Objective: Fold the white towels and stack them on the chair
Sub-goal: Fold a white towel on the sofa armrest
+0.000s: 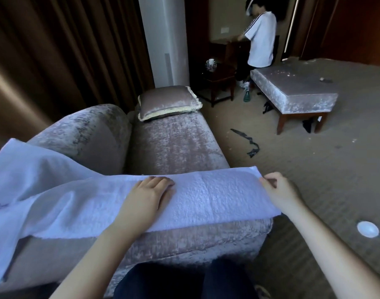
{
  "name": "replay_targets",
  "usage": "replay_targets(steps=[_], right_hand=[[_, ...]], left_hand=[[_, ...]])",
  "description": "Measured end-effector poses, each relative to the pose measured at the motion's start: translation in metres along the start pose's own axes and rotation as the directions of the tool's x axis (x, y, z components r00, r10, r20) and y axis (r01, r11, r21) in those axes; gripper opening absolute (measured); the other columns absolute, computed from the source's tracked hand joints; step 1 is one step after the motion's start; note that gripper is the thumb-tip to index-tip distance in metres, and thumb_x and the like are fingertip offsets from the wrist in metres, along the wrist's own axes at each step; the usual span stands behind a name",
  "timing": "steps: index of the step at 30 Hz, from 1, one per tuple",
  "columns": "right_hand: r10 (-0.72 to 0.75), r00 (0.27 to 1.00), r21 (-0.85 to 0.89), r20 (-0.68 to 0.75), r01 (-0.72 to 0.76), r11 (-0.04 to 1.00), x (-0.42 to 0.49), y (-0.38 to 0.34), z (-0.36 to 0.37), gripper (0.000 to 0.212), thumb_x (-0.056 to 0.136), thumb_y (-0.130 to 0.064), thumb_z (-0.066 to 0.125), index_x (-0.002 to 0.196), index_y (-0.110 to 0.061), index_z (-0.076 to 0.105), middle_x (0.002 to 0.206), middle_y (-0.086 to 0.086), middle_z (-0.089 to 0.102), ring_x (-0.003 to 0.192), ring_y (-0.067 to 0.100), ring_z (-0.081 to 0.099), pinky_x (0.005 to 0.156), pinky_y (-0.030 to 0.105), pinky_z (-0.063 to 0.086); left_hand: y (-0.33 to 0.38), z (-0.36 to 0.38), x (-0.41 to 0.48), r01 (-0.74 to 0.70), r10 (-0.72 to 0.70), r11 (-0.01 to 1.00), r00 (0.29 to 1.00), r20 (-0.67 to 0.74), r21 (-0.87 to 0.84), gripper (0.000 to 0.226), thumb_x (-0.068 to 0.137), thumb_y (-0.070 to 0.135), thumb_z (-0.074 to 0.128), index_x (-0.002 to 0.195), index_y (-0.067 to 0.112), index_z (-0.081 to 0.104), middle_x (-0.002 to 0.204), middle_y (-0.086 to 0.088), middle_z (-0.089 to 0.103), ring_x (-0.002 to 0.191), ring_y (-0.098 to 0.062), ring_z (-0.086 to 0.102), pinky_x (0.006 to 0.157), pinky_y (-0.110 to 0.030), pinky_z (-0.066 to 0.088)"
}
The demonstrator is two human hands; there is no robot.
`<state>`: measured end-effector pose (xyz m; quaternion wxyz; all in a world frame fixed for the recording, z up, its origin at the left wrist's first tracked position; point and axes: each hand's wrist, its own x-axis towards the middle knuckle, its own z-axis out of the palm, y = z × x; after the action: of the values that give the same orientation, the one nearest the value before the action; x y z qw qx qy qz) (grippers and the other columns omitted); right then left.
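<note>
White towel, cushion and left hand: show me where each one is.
white towel (217, 197), head view, flat middle of the cloth.
cushion (167, 100), head view, middle of its top face.
left hand (148, 193), head view, back of the hand.

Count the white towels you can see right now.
1: a towel spread across the near end of the chair, left hand flat on its middle, right hand pinching its right end. Its bunched left part could hide another.

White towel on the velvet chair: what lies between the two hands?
In the head view, only bare white terry towel spans between the flat left hand and the right hand pinching its end.
</note>
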<state>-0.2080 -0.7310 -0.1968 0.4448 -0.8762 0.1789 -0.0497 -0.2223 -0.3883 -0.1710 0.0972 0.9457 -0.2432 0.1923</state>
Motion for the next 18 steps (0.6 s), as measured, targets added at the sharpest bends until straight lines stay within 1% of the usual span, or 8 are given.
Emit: replay_targets(steps=[3, 5, 7, 9, 11, 13, 16, 18], right_hand=[[-0.027, 0.999, -0.081, -0.035, 0.024, 0.996, -0.008, 0.003, -0.01, 0.018, 0.092, -0.026, 0.059, 0.106, -0.016, 0.063, 0.091, 0.001, 0.066, 0.086, 0.023, 0.062, 0.069, 0.031, 0.046], [-0.056, 0.996, -0.217, -0.073, 0.039, 0.975, -0.016, 0.001, -0.014, 0.024, 0.093, -0.03, 0.058, 0.113, -0.018, 0.061, 0.102, 0.001, 0.067, 0.089, 0.024, 0.062, 0.068, 0.032, 0.045], [-0.198, 0.965, -0.354, -0.172, 0.127, 0.926, -0.025, -0.008, -0.014, 0.025, 0.092, -0.026, 0.058, 0.115, -0.016, 0.06, 0.109, 0.003, 0.064, 0.094, 0.029, 0.06, 0.068, 0.032, 0.041], [-0.384, 0.899, -0.393, -0.21, 0.282, 0.875, -0.035, -0.027, -0.004, 0.02, 0.092, -0.021, 0.059, 0.11, -0.015, 0.063, 0.109, 0.004, 0.062, 0.093, 0.03, 0.059, 0.066, 0.032, 0.04], [-0.537, 0.826, -0.395, -0.174, 0.441, 0.806, -0.045, -0.053, 0.017, 0.015, 0.092, -0.018, 0.061, 0.106, -0.014, 0.065, 0.105, 0.004, 0.063, 0.087, 0.03, 0.061, 0.062, 0.031, 0.04], [-0.662, 0.74, -0.372, -0.119, 0.585, 0.721, -0.056, -0.078, 0.049, 0.012, 0.089, -0.015, 0.067, 0.1, -0.012, 0.067, 0.096, 0.004, 0.067, 0.081, 0.029, 0.064, 0.058, 0.028, 0.04], [-0.77, 0.636, -0.29, -0.057, 0.727, 0.622, -0.082, -0.119, 0.105, 0.009, 0.083, -0.012, 0.072, 0.09, -0.014, 0.066, 0.084, 0.0, 0.066, 0.078, 0.027, 0.063, 0.058, 0.027, 0.041], [-0.832, 0.554, -0.231, -0.019, 0.807, 0.543, -0.102, -0.147, 0.146, 0.007, 0.082, -0.014, 0.069, 0.087, -0.016, 0.065, 0.083, -0.003, 0.065, 0.077, 0.025, 0.063, 0.061, 0.029, 0.047]], left_hand=[[0.004, 0.003, -0.004, 0.036, -0.036, 0.999, 0.999, 0.0, -0.009, 0.041, 0.096, 0.039, 0.037, 0.11, 0.017, 0.068, 0.109, 0.004, 0.07, 0.097, -0.02, 0.065, 0.086, -0.035, 0.049], [0.007, 0.002, -0.005, 0.019, -0.019, 1.0, 1.0, 0.002, 0.013, 0.046, 0.099, 0.042, 0.032, 0.112, 0.016, 0.069, 0.112, 0.002, 0.07, 0.099, -0.021, 0.066, 0.092, -0.031, 0.044], [0.009, -0.003, -0.007, -0.006, 0.006, 0.999, 1.0, 0.008, 0.048, 0.048, 0.1, 0.042, 0.03, 0.112, 0.017, 0.07, 0.115, 0.002, 0.07, 0.104, -0.019, 0.066, 0.097, -0.035, 0.046], [0.006, -0.015, -0.014, -0.026, 0.027, 0.998, 0.999, -0.027, 0.054, 0.04, 0.097, 0.037, 0.038, 0.11, 0.018, 0.07, 0.115, 0.003, 0.07, 0.105, -0.019, 0.065, 0.1, -0.042, 0.046], [-0.007, -0.035, -0.026, -0.012, 0.019, 0.998, 0.995, -0.1, 0.061, 0.036, 0.094, 0.033, 0.042, 0.108, 0.017, 0.07, 0.112, 0.003, 0.07, 0.101, -0.02, 0.065, 0.099, -0.04, 0.042], [-0.03, -0.06, -0.048, 0.063, -0.049, 0.994, 0.987, -0.154, 0.085, 0.035, 0.094, 0.031, 0.042, 0.108, 0.014, 0.07, 0.11, 0.001, 0.069, 0.098, -0.023, 0.064, 0.093, -0.04, 0.044], [-0.077, -0.1, -0.095, 0.214, -0.186, 0.971, 0.955, -0.23, 0.104, 0.035, 0.093, 0.027, 0.042, 0.113, 0.012, 0.067, 0.115, -0.001, 0.068, 0.101, -0.028, 0.063, 0.085, -0.044, 0.051], [-0.104, -0.121, -0.133, 0.308, -0.258, 0.944, 0.914, -0.314, 0.121, 0.035, 0.091, 0.021, 0.043, 0.113, 0.008, 0.066, 0.115, -0.005, 0.067, 0.104, -0.027, 0.06, 0.087, -0.042, 0.048]])
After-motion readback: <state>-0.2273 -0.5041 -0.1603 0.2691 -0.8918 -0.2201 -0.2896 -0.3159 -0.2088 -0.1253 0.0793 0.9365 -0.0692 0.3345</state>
